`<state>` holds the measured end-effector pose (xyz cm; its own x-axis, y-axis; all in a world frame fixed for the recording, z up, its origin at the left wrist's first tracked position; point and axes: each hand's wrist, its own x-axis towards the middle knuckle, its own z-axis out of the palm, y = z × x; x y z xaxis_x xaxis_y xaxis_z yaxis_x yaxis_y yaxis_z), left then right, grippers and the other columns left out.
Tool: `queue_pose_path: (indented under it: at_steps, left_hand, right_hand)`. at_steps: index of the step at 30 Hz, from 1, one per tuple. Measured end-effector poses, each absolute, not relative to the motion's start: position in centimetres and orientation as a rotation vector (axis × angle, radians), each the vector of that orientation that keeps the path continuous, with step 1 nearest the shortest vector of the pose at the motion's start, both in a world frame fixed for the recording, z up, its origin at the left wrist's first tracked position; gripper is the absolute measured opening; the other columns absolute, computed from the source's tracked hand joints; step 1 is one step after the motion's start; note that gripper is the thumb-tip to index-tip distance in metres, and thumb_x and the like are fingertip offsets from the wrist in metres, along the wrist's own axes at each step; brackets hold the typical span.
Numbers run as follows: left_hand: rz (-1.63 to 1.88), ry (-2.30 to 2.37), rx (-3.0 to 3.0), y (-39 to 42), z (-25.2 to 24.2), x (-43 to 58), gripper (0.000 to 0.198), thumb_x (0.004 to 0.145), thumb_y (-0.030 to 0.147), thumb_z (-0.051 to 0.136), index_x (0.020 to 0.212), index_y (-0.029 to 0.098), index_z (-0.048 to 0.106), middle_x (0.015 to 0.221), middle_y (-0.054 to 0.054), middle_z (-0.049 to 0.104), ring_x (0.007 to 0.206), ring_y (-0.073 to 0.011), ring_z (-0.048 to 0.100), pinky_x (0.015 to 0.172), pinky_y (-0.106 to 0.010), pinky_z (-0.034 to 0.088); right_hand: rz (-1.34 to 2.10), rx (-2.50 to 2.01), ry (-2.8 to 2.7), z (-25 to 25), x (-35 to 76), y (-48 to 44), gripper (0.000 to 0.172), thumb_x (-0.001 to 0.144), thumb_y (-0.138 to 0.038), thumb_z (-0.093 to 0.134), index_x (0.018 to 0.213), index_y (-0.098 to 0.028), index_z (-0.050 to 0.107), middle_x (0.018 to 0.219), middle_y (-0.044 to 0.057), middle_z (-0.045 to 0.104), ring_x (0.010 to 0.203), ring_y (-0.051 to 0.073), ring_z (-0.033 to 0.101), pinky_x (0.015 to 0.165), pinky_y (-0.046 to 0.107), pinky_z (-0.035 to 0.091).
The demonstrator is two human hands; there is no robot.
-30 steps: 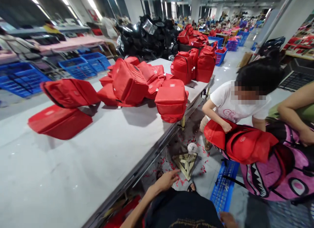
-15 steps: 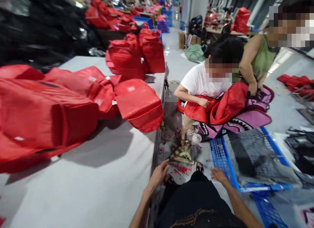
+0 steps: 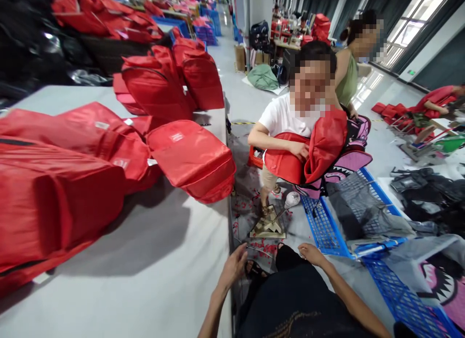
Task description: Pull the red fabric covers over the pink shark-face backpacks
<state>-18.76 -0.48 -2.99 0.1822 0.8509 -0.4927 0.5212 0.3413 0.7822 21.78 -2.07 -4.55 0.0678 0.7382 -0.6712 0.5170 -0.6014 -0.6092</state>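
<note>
My left hand (image 3: pixel 233 266) hangs beside the table edge with its fingers loosely stretched, holding nothing. Over the floor to the right, my right hand (image 3: pixel 312 254) is in front of my dark apron. Its fingers are curled in and nothing shows in them. Neither hand touches a bag. The nearest one is a red backpack (image 3: pixel 192 159) on the white table (image 3: pixel 145 280), beyond my left hand. A larger red backpack (image 3: pixel 61 192) lies farther left among several others.
A person in white (image 3: pixel 271 116) ahead handles a red bag (image 3: pixel 327 142) at a small stand (image 3: pixel 268 226). Another person in green (image 3: pixel 347 79) is behind. Blue crates (image 3: pixel 323 229) with grey mesh pieces stand on the right. Red scraps (image 3: pixel 263 248) litter the floor.
My view has swung right and moved slightly forward, so the scene sits farther left. The person in white has raised their head. My right hand has drawn closer to my body.
</note>
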Motion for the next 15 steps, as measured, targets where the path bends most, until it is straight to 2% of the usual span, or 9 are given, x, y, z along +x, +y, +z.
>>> queue_pose_path:
  at_steps: [4, 8, 10, 12, 15]
  left_hand:
    - [0.306, 1.476, 1.319, -1.6, -3.8, -15.5, 0.062, 0.101, 0.049, 0.057, 0.153, 0.022, 0.075, 0.139, -0.013, 0.084, 0.133, -0.0319, 0.078, 0.12, -0.045, 0.058]
    - [0.308, 1.354, 1.327, -2.1, -3.9, -13.1, 0.065, 0.099, 0.051, 0.057, 0.155, 0.02, 0.074, 0.151, -0.013, 0.079, 0.139, -0.0314, 0.075, 0.123, -0.044, 0.055]
    - [0.331, 1.381, 1.305, -1.5, -3.6, -13.1, 0.068, 0.099, 0.054, 0.057, 0.155, 0.02, 0.073, 0.15, -0.014, 0.08, 0.139, -0.0321, 0.075, 0.122, -0.044, 0.057]
    - [0.369, 1.464, 1.268, -0.2, -3.2, -13.6, 0.067, 0.096, 0.056, 0.059, 0.15, 0.021, 0.076, 0.145, -0.014, 0.082, 0.137, -0.0332, 0.077, 0.12, -0.045, 0.058]
    - [0.442, 1.552, 1.234, 2.3, -2.4, -14.5, 0.07, 0.092, 0.06, 0.059, 0.147, 0.02, 0.076, 0.142, -0.015, 0.083, 0.135, -0.0344, 0.078, 0.12, -0.047, 0.059]
  right_hand:
    - [1.522, -2.162, -1.336, -4.5, 22.0, -1.7, 0.024, 0.056, -0.052, 0.064, 0.07, -0.032, 0.061, 0.068, 0.001, 0.065, 0.081, 0.035, 0.067, 0.082, 0.05, 0.047]
    - [1.507, -2.163, -1.415, -4.5, 22.5, -1.1, 0.019, 0.056, -0.048, 0.062, 0.067, -0.032, 0.061, 0.076, 0.002, 0.07, 0.094, 0.039, 0.07, 0.091, 0.051, 0.047]
    - [1.509, -2.162, -1.454, -4.5, 22.9, -0.2, 0.017, 0.057, -0.045, 0.062, 0.067, -0.032, 0.061, 0.078, 0.002, 0.07, 0.098, 0.039, 0.071, 0.094, 0.05, 0.046]
    - [1.511, -2.159, -1.49, -4.6, 23.2, 1.0, 0.014, 0.059, -0.043, 0.062, 0.066, -0.031, 0.061, 0.078, 0.002, 0.07, 0.098, 0.037, 0.071, 0.094, 0.048, 0.046]
    - [1.52, -2.154, -1.53, -4.5, 23.6, 3.2, 0.012, 0.061, -0.041, 0.062, 0.065, -0.029, 0.06, 0.072, 0.001, 0.066, 0.089, 0.033, 0.068, 0.089, 0.045, 0.045]
